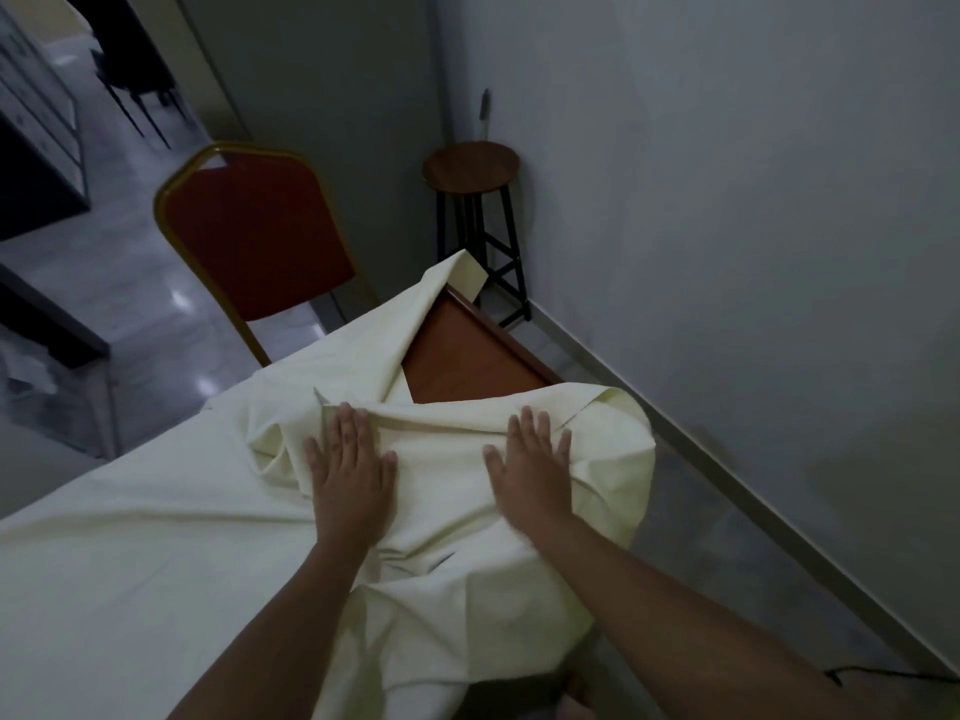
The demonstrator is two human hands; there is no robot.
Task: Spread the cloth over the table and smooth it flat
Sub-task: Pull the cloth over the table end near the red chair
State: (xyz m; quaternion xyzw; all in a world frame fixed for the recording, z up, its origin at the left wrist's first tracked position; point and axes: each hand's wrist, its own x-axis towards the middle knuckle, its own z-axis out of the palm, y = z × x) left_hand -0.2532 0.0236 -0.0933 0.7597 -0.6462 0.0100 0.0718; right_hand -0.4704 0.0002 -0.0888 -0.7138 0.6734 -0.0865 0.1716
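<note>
A cream cloth (156, 537) covers most of the wooden table (467, 356), whose far corner shows bare and reddish-brown. The cloth is bunched into folds near the middle and a flap hangs over the table's right edge. My left hand (350, 465) lies flat on the cloth with its fingers straight, just below a folded ridge. My right hand (532, 459) presses flat on the cloth to the right of it, fingers spread. One strip of cloth runs up to the table's far corner (457, 267).
A red padded chair (254, 236) with a gold frame stands beyond the table on the left. A round wooden stool (470, 168) sits in the wall corner. A grey wall (727, 200) runs close along the table's right side, with a narrow floor strip between.
</note>
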